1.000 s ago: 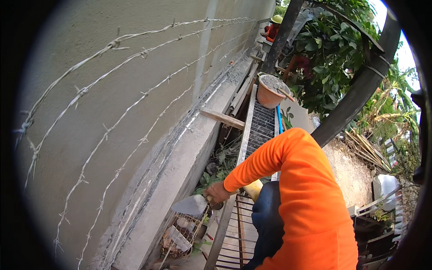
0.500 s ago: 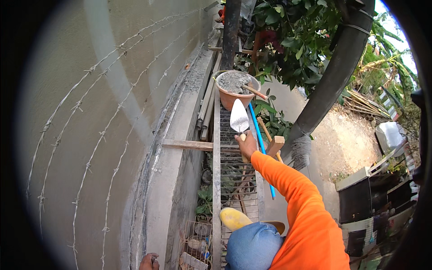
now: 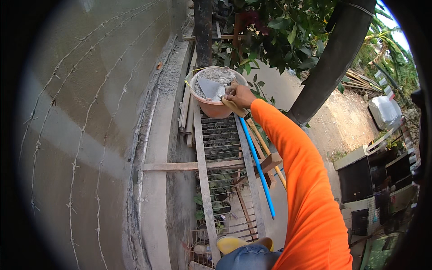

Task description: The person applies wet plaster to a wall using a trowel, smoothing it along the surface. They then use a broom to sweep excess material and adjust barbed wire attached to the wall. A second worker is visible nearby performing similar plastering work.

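Note:
My right hand (image 3: 240,95) is closed round the wooden handle of a pointed trowel (image 3: 209,88). The trowel's grey blade lies over the mortar inside an orange-brown bucket (image 3: 215,109), its tip toward the far left. Wet grey mortar (image 3: 219,73) fills much of the bucket, which stands on a narrow metal-barred walkway (image 3: 221,138). Part of the near rim is covered by my hand and the trowel handle. My left hand is out of view.
Barbed wire (image 3: 101,87) runs along the wall at left, above a concrete ledge (image 3: 155,198). A timber crosspiece (image 3: 171,166) spans to the walkway. A blue pipe (image 3: 258,173) slants beside it. A thick dark post (image 3: 335,67) leans at right, near leafy branches (image 3: 288,33).
My right hand has reached forward, bringing the trowel from in front of the bucket to over its mortar. My left hand has left the lower edge of the view.

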`<state>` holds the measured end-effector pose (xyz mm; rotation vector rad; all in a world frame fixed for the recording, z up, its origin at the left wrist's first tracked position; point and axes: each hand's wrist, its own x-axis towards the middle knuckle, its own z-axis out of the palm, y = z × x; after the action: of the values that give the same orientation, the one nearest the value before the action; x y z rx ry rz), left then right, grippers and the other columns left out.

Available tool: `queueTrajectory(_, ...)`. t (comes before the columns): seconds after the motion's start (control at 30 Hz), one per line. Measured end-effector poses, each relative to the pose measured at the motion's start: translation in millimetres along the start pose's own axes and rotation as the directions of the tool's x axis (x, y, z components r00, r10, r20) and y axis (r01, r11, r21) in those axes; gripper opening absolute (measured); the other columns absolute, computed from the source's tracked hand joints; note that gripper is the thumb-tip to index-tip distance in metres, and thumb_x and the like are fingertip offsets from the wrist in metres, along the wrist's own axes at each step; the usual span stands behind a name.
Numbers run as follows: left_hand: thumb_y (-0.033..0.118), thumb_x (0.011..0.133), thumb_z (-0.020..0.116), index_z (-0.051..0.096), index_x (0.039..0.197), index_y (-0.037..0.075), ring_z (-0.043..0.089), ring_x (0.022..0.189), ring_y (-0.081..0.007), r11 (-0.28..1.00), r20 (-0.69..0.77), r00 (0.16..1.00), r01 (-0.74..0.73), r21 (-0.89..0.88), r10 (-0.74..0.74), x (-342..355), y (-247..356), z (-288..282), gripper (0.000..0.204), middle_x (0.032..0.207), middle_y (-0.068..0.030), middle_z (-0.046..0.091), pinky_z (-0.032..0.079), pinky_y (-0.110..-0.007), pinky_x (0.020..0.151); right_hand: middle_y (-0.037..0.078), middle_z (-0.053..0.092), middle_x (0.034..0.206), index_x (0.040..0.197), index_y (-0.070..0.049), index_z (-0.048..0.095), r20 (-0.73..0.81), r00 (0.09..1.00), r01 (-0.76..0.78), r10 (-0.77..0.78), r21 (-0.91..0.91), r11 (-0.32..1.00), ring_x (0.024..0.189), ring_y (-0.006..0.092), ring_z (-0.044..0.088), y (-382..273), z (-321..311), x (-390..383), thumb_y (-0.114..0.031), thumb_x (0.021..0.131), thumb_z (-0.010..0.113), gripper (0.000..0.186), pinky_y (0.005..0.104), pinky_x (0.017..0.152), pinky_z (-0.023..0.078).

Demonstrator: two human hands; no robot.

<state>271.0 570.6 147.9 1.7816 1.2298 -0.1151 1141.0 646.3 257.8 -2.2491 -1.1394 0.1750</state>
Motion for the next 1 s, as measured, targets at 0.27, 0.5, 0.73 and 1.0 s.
queueTrajectory(0.27, 0.022, 0.100, 0.048, 0.059, 0.120, 0.013, 0.058, 0.067, -0.0354, 0.983, -0.003, 0.998, 0.065, 0.173, -0.066, 16.3, -0.1, -9.6, 0.024, 0.075, -0.0199, 0.062, 0.050, -0.047, 0.067, 0.020, 0.069, 0.094, 0.112, -0.004, 0.058, 0.032, 0.645, -0.735, 0.763, 0.299, 0.609, 0.077, 0.0331, 0.070, 152.8, 32.1, -67.0, -0.034, 0.098, 0.057, 0.033, 0.0480, 0.062, 0.055)
queueTrajectory(0.5, 0.023, 0.100, 0.046, 0.061, 0.120, 0.013, 0.062, 0.075, -0.0379, 0.962, -0.008, 0.996, 0.092, 0.256, -0.093, 23.2, 6.6, -29.1, 0.026, 0.082, -0.0231, 0.065, 0.050, -0.048, 0.071, 0.016, 0.065, 0.093, 0.122, 0.000, 0.055, 0.369, 0.742, -0.578, 0.560, -0.070, 0.813, 0.072, 0.0247, 0.067, 170.8, 123.6, -98.4, -0.036, 0.096, 0.064, 0.045, 0.0398, 0.059, 0.057)
queueTrajectory(0.73, 0.013, 0.098, 0.045, 0.061, 0.120, 0.008, 0.061, 0.072, -0.0319, 0.942, -0.008, 0.989, 0.145, 0.304, -0.150, -6.6, -3.0, -51.1, 0.028, 0.079, -0.0167, 0.065, 0.050, -0.046, 0.069, 0.028, 0.066, 0.099, 0.110, 0.000, 0.052, -0.248, 0.716, -0.600, 0.652, 0.259, 0.757, 0.090, 0.0456, 0.066, 200.7, 80.7, -43.4, -0.030, 0.096, 0.059, 0.033, 0.0499, 0.081, 0.053)
queueTrajectory(1.0, 0.018, 0.097, 0.051, 0.062, 0.115, 0.013, 0.052, 0.057, -0.0225, 0.956, 0.000, 0.998, 0.055, 0.289, -0.057, -68.8, -113.9, -55.9, 0.021, 0.066, -0.0149, 0.056, 0.047, -0.039, 0.058, 0.000, 0.041, 0.061, 0.097, -0.010, 0.047, -0.396, 0.733, -0.317, 0.554, 0.522, 0.792, 0.044, 0.0127, 0.043, 140.2, -89.5, 10.9, -0.042, 0.102, 0.052, 0.033, 0.0309, 0.039, 0.038)
